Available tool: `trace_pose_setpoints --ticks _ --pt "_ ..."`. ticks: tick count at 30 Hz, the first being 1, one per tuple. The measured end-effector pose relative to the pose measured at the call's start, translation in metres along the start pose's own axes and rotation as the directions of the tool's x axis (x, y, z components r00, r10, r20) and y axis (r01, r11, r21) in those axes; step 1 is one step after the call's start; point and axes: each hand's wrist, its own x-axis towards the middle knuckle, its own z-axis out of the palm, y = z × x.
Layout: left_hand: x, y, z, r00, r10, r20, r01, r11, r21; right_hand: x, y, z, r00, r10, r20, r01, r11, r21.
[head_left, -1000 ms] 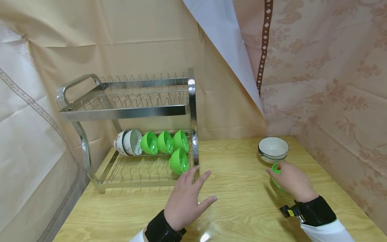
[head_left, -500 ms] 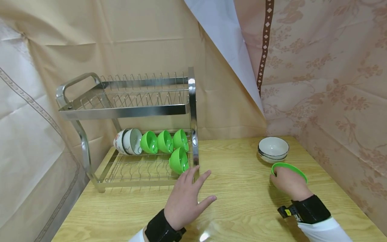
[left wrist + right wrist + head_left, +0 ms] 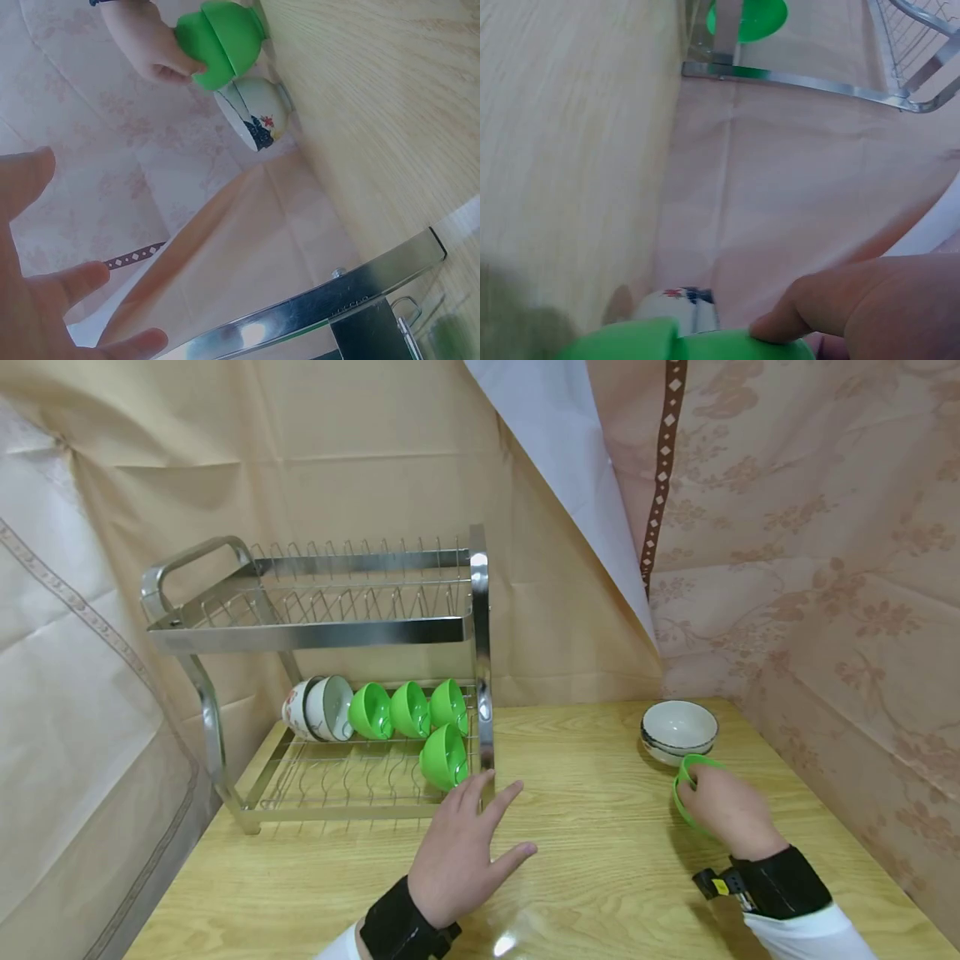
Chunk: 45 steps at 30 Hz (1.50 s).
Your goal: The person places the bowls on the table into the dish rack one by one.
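Observation:
At the table's right side my right hand [image 3: 727,810] pinches the rim of a green bowl [image 3: 684,810], thumb over the edge. From the left wrist view, this upper green bowl [image 3: 201,56] sits in a second green bowl [image 3: 238,34] standing on the table. The right wrist view shows the thumb [image 3: 784,319] against the green side. Most of the bowl's right part is hidden behind the hand. My left hand [image 3: 461,864] holds nothing; its fingers are spread before the dish rack's [image 3: 315,639] front right corner, near a green bowl [image 3: 442,758] on the lower tier.
Just behind the right hand stands a stack of white bowls [image 3: 678,727] with dark rims. Several green bowls [image 3: 410,710] and white patterned bowls [image 3: 328,708] lean on the rack's lower tier. Cloth curtains [image 3: 570,652] hang behind the wooden table [image 3: 585,827].
Half a second ago the green bowl's wide rim showed right of my right hand; now the hand has shifted slightly right and covers it. The left hand has stayed in place.

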Motion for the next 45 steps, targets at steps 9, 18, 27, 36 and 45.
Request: trace_pose_setpoints --ticks 9,18,27,36,45 --pt "0.004 -0.001 0.003 0.995 -0.082 0.055 0.09 0.984 -0.155 -0.014 -0.034 -0.009 0.96 -0.183 -0.211 0.171 0.983 -0.073" --pt "0.007 -0.004 0.007 0.969 -0.143 0.2 0.227 0.827 -0.514 -0.045 -0.103 0.018 0.801 -0.496 -0.335 0.503 0.861 -0.072" --pt "0.01 -0.007 0.015 0.924 -0.033 0.38 0.375 0.269 -0.887 -0.067 -0.129 0.04 0.455 -0.797 -0.397 0.853 0.518 -0.06" --pt "0.012 -0.014 0.01 0.838 0.094 0.537 0.544 -0.068 -0.837 -0.068 -0.131 0.044 0.34 -0.859 -0.383 0.917 0.394 -0.069" --pt "0.014 -0.022 -0.003 0.819 0.188 0.542 0.568 -0.139 -0.811 -0.065 -0.128 0.038 0.283 -0.86 -0.425 0.938 0.34 -0.064"
